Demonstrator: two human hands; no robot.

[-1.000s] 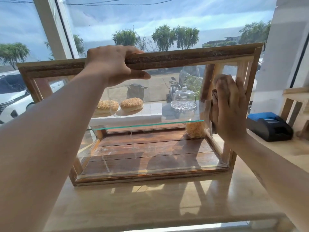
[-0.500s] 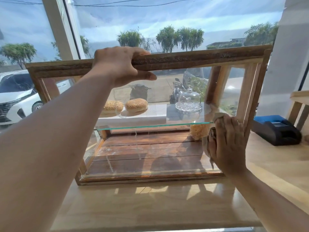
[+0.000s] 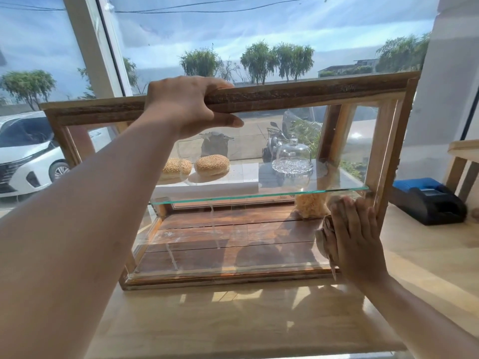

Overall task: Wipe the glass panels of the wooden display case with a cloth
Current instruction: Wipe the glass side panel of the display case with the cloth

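Note:
A wooden display case (image 3: 298,95) with glass panels stands on a pale wooden counter, filling the middle of the head view. My left hand (image 3: 186,104) grips its top front rail, fingers over the top and thumb on the glass below. My right hand (image 3: 355,237) presses a brownish cloth (image 3: 325,234) flat against the lower right of the front glass, beside the right post. Its fingers are straight and point up. A glass shelf (image 3: 246,196) crosses the inside of the case.
A black and blue receipt printer (image 3: 427,200) sits on the counter right of the case. Behind the case are two sesame buns (image 3: 212,165) and a glass dome (image 3: 292,156). A large window shows a white car (image 3: 23,156) outside. A wooden frame (image 3: 464,161) stands far right.
My right hand has slid the cloth down the right side of the front glass, from upper middle height to near the bottom. My left hand keeps its grip on the top rail.

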